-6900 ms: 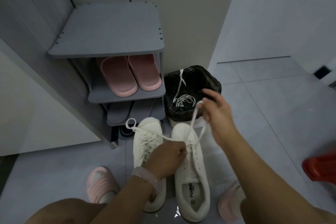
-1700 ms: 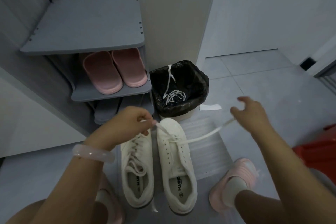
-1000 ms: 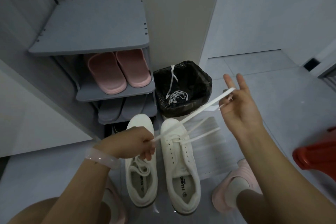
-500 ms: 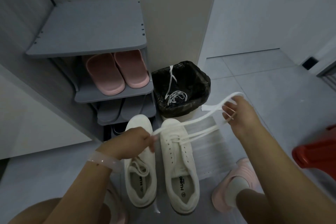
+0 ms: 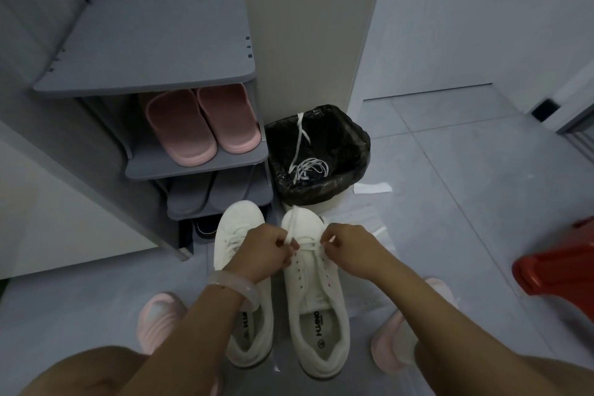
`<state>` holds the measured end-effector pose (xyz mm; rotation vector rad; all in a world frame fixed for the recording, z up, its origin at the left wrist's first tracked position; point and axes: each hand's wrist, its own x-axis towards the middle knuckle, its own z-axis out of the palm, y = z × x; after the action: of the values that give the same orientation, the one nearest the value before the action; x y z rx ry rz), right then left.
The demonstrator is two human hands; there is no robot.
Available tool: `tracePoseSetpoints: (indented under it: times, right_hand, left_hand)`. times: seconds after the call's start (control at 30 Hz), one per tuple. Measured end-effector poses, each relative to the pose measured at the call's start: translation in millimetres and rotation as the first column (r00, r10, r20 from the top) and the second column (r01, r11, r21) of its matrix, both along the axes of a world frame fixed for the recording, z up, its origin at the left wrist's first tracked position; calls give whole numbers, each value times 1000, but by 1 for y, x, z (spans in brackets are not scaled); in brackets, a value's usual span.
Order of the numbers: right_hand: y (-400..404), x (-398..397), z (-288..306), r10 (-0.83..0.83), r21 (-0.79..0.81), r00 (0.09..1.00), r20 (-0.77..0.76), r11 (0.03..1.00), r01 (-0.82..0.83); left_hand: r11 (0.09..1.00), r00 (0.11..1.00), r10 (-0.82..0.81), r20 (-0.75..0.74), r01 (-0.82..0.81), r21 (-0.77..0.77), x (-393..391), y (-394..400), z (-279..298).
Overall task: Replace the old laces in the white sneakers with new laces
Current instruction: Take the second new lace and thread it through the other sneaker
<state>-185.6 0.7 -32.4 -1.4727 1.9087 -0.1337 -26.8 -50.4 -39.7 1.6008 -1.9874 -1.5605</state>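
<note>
Two white sneakers stand side by side on the floor, toes away from me. The left sneaker (image 5: pixel 239 235) is laced. Only the front eyelets of the right sneaker (image 5: pixel 313 286) hold a white lace (image 5: pixel 291 228). My left hand (image 5: pixel 262 254) pinches one strand of that lace over the toe end. My right hand (image 5: pixel 350 251) pinches the other strand just beside it. Old white laces (image 5: pixel 307 167) lie coiled in the black-lined bin (image 5: pixel 321 190).
A grey shoe rack (image 5: pixel 148 42) with pink slippers (image 5: pixel 202 125) stands at the left, close to the sneakers' toes. A red object (image 5: pixel 559 267) sits at the right edge. My feet in pink slippers flank the sneakers. A white paper scrap (image 5: pixel 373 188) lies by the bin.
My right hand has come in from the far right to the right sneaker's front eyelets. The long stretched lace loop is drawn in, and both hands now meet over the toe end.
</note>
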Motion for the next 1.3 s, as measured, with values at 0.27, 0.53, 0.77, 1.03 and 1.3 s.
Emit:
tracePoseSetpoints:
  times: [0.27,0.53,0.77,1.03,1.3]
  right_hand:
    - [2,11,-8,108,-68,992,68,992,-103]
    - [8,17,-22,69,-95,995,79,994,-61]
    - [5,19,-35,-83,5,968,238,996,84]
    - [1,36,-40,-159,-9,985,58,987,160]
    - [4,13,-33,-18,-272,997,-76,962,-3]
  left_hand:
    - [993,996,81,43,-76,-94,-3,2,-20]
    - [970,986,12,164,28,-241,-7,6,-26]
    - [988,994,56,95,-42,-149,0,3,-24]
    - [988,977,145,156,-134,-80,-11,7,-22]
    - [1000,971,28,238,-27,-9,-10,7,-21]
